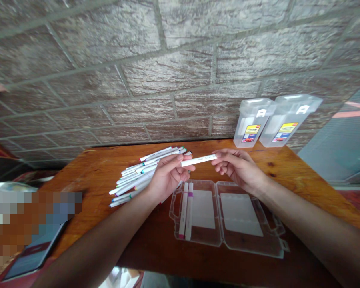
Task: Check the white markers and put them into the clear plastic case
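Both my hands hold one white marker (198, 160) level above the wooden table (102, 168). My left hand (168, 176) is closed round its left end, and my right hand (238, 167) pinches its right end. Below them lies an open clear plastic case (228, 216), flat on the table, with two markers (186, 210) lying in its left half. A heap of several white markers (144, 172) with coloured caps lies on the table behind and left of my left hand.
Two closed clear plastic boxes (253, 120) (289, 118) with yellow labels stand at the back right against the stone wall. A phone or tablet (33, 252) lies at the table's front left corner. The table edge runs close on the right.
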A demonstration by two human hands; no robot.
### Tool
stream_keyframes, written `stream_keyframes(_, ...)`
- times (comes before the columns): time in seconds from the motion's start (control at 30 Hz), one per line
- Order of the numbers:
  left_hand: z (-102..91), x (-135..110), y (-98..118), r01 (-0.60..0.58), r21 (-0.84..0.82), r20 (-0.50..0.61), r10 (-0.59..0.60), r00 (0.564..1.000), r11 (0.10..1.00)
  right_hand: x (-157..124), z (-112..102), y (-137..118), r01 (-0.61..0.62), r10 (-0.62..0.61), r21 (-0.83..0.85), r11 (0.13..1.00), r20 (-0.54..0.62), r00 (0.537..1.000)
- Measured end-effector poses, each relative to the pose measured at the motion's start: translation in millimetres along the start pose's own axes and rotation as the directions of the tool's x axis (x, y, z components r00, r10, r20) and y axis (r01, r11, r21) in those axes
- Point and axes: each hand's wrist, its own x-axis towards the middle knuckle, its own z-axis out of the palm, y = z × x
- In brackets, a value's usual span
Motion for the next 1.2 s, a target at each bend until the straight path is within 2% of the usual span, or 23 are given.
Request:
stream_keyframes(0.47,-4.0,0.1,-1.8,-0.081,0.046,0.116,0.075,0.990,0.996,2.5,-4.2,0.1,-0.061,0.062,0.041,0.997,-0.026,0.998)
stream_keyframes(0.67,-5.8,1.6,-2.6,-0.076,0.041,0.089,0.072,0.993,0.996,2.1,-3.6,-0.3,-0.038,0.039,0.035,0.999,-0.020,0.999)
stream_keyframes(0.93,0.7,1.1,1.6,0.026,-0.052,0.026,-0.025,0.999,0.998,0.6,-2.3,-0.4,0.010,-0.010,0.018,1.000,-0.001,1.000)
stream_keyframes(1.03,1.6,0.7,1.6,0.022,-0.054,-0.003,-0.023,1.000,0.998,0.2,-1.4,-0.6,0.019,-0.019,0.012,1.000,0.003,1.000)
stream_keyframes(1.2,-2.5,1.2,-0.4,-0.015,0.014,0.032,0.015,0.999,1.000,0.8,-1.0,0.0,0.033,-0.033,0.012,0.999,-0.020,0.999)
